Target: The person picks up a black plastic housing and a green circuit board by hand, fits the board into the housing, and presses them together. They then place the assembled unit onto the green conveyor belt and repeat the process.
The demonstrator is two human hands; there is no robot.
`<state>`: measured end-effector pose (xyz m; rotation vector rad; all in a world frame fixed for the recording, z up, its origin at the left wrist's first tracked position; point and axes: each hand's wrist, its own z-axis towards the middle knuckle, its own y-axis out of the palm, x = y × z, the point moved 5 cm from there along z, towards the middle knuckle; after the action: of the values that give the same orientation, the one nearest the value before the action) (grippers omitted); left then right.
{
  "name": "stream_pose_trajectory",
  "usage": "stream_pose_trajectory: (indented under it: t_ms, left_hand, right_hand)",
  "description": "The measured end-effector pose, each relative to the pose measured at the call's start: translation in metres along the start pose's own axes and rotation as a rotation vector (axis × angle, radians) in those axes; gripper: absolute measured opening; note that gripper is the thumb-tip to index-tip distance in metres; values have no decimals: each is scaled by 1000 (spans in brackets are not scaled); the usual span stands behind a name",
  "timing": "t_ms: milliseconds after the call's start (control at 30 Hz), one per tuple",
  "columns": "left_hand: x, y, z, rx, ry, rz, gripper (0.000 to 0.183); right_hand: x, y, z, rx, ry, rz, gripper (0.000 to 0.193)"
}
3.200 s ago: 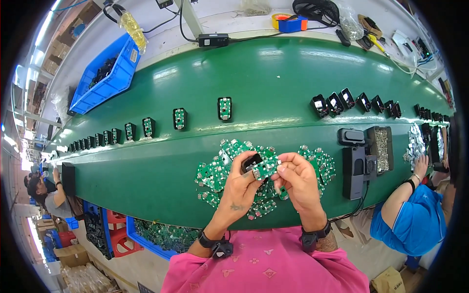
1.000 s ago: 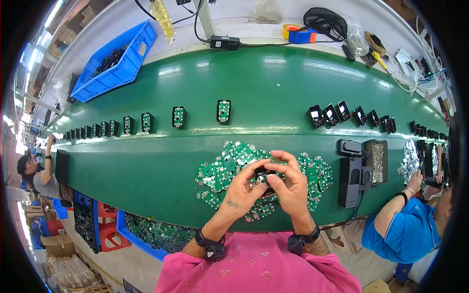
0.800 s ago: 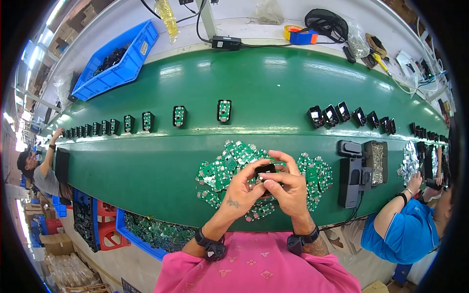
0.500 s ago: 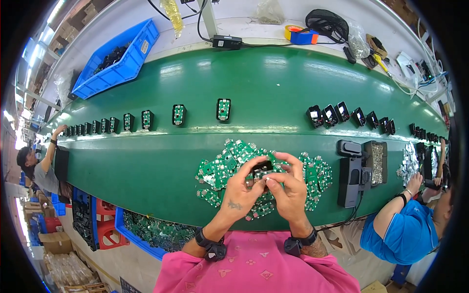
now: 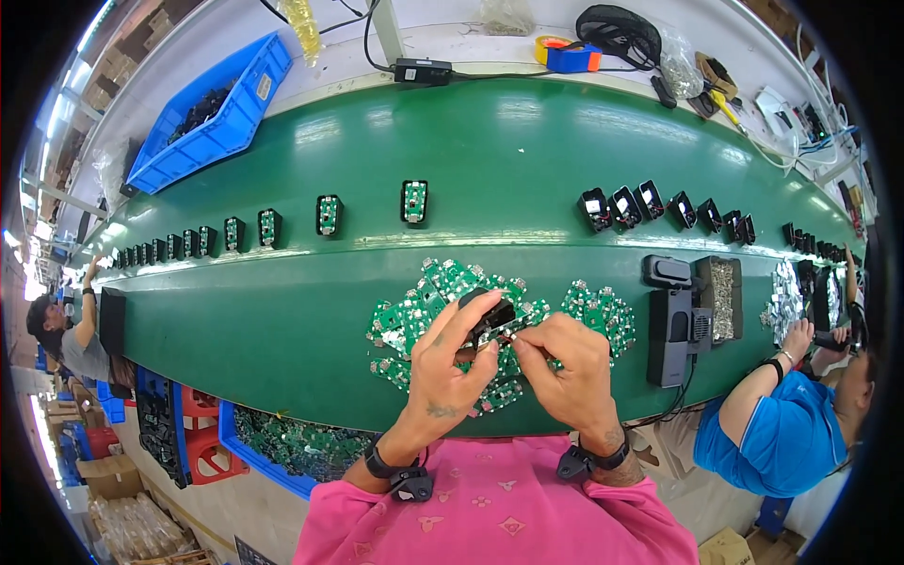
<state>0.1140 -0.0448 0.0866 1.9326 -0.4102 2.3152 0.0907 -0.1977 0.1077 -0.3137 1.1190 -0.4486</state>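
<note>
My left hand [image 5: 447,363] is closed round a small black plastic housing [image 5: 496,316], tilted with its hollow side showing. Just at the housing's near right edge, the thumb and forefinger of my right hand [image 5: 568,365] are pinched together. Whatever small piece sits between those fingertips is too hidden to name. Beneath and around both hands spreads a loose pile of green circuit boards [image 5: 405,330], and part of it continues to the right as a second heap [image 5: 603,315].
Housings with green boards [image 5: 414,202] line the far left; open black housings [image 5: 626,207] stand right. A black device [image 5: 669,339] and a tray of small metal parts [image 5: 723,299] lie nearby. A blue crate [image 5: 212,118] sits far left. Co-workers' hands [image 5: 799,337] work at both ends.
The black housing has tipped and turned in my left hand, its hollow now facing right. My right hand has shifted slightly right and lower, its fingers drawn into a pinch.
</note>
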Motion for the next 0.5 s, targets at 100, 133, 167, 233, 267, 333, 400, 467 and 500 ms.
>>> stream_pose_trajectory:
  t_ms: [100, 133, 167, 233, 267, 333, 400, 467, 500]
  left_hand:
    - [6, 1, 1, 1, 57, 36, 52]
    - [7, 1, 1, 1, 56, 36, 52]
    - [8, 2, 0, -14, 50, 55, 52]
    - [10, 4, -2, -32, 48, 75, 52]
    - [9, 4, -3, -36, 30, 66, 53]
    - [10, 6, -3, -46, 12, 52, 53]
    - [12, 7, -4, -58, 0, 92, 53]
    - [17, 8, -7, -51, 34, 142, 52]
    - [18, 7, -6, -54, 62, 185, 51]
  right_hand:
    - [1, -3, 0, -29, 6, 2, 7]
    - [2, -4, -1, -30, 6, 3, 7]
    - [1, -5, -2, -35, -12, 9, 7]
    - [2, -6, -3, -36, -31, 14, 7]
    - [2, -6, -4, -44, -43, 12, 7]
    - [2, -8, -5, -50, -51, 5, 7]
    - [1, -10, -8, -56, -49, -19, 6]
    - [-5, -12, -7, -54, -73, -39, 6]
    - [-8, -11, -6, -49, -84, -65, 7]
